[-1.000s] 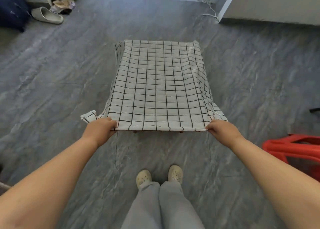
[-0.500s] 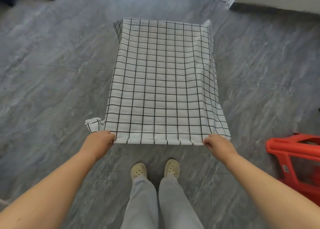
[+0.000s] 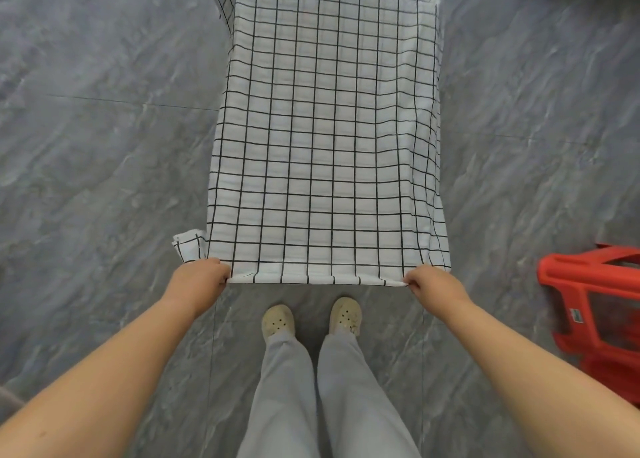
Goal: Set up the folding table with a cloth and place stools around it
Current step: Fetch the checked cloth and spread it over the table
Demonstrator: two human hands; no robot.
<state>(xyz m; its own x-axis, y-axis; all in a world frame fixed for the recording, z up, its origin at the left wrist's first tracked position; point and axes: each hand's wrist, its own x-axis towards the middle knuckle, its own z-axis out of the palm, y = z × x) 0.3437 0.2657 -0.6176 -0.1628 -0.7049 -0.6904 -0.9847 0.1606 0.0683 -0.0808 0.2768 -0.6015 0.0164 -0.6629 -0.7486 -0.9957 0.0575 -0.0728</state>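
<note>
Since half a second ago the view has tipped further down: the checked cloth (image 3: 322, 128) now reaches the top edge of the frame, and more of the red plastic stool (image 3: 588, 305) shows at the right. Both hands have stayed at the cloth's near hem.

The bench is wholly hidden under the cloth, which lies flat over it and drapes down its left and right sides. The far corners run close to the frame's top edge. The stool stands on the grey stone floor (image 3: 104, 146), well apart from the cloth, and its right part is cut off by the frame.

The left hand (image 3: 199, 279) grips the near left corner, back of the hand up, its fingers (image 3: 221, 277) curled around the hem and mostly hidden beneath. A loose flap of cloth sticks out just left of it. The right hand (image 3: 433, 284) pinches the near right corner, fingers closed on the hem. Both forearms reach forward, held wide apart, with the hem stretched straight between the hands. Two pale shoes (image 3: 278, 322) stand on the floor just near of the hem.
</note>
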